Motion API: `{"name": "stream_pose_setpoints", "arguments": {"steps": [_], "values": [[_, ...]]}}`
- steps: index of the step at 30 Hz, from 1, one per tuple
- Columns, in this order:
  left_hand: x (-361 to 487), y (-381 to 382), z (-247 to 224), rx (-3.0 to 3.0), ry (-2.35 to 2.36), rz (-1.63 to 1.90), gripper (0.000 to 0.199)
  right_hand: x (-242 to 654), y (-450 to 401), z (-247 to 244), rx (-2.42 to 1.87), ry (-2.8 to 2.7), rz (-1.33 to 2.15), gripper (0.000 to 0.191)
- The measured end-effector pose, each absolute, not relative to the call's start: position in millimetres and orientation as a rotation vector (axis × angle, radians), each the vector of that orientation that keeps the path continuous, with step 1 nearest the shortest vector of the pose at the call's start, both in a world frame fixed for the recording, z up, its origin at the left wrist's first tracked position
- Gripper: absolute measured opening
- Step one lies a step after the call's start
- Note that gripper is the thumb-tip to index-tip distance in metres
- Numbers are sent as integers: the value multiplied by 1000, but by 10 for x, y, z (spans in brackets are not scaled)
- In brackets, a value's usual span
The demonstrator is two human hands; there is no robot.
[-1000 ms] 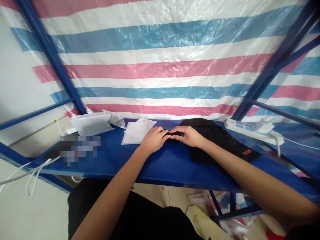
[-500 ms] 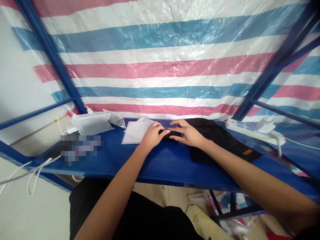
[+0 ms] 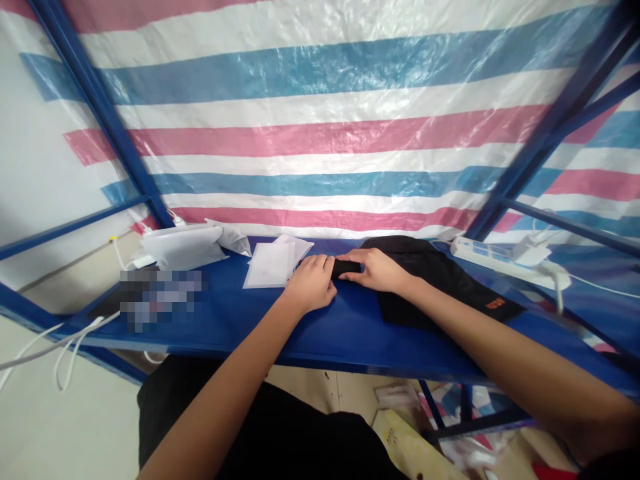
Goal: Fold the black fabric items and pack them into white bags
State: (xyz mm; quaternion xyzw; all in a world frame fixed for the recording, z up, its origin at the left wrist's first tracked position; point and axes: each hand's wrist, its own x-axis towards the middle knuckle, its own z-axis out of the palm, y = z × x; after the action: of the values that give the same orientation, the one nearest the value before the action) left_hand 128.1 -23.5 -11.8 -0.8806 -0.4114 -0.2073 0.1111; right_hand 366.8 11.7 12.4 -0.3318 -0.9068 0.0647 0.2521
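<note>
Between my hands, on the blue shelf board [image 3: 325,340], lies a small black roll-shaped thing [image 3: 344,268]. What kind it is, I cannot make out. My left hand [image 3: 311,283] is wrapped over its left end, palm down, and hides that part. My right hand [image 3: 379,269] grips the right end, thumb at the near side and fingers at the far side. Beside my right hand a flat black cloth bag [image 3: 440,280] with orange lettering is spread out. White paper packets [image 3: 267,267] lie overlapping just left of my left hand.
A white power strip [image 3: 493,259] with a plugged-in adapter sits at the right. At the left are a pale plastic-wrapped thing [image 3: 185,245] and white cables [image 3: 75,340]. Blue metal posts [image 3: 100,107] frame a striped plastic sheet [image 3: 320,133] behind the board.
My left hand has turned over and closed round the left end of the black thing, its thumb now nearer me. My right fingers have come together on the right end.
</note>
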Motion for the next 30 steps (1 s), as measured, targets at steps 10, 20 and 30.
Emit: {"name": "stream_pose_setpoints", "arguments": {"steps": [10, 20, 30], "values": [[1263, -274, -97, -2569, -1074, -618, 66, 3807, 186, 93, -984, -2303, 781, 50], [1334, -184, -191, -2650, -1255, -659, 67, 3818, 141, 30, -821, -2434, 250, 62], [1248, -148, -172, -2735, -1373, -774, 90, 3716, 50, 113, -1030, -2287, 394, 48]]}}
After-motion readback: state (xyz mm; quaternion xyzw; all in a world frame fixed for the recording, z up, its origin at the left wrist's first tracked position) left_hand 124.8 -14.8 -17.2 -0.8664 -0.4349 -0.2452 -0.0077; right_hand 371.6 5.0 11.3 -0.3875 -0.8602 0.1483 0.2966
